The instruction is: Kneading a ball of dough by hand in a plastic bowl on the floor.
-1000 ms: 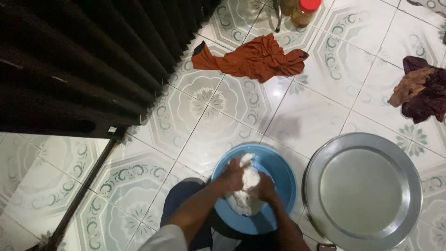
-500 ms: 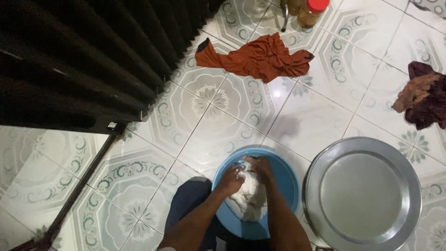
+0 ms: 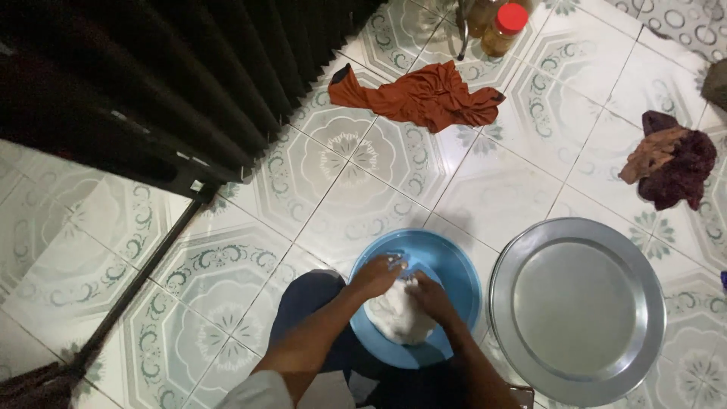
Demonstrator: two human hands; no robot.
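Two hands press a pale, lumpy white cloth in a blue basin; left hand and right hand both clutch it.

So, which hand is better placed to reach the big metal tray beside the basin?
The right hand, probably. It rests on the white cloth in the blue basin, on the side nearer the round metal tray. The left hand is on the far side and would have to cross over.
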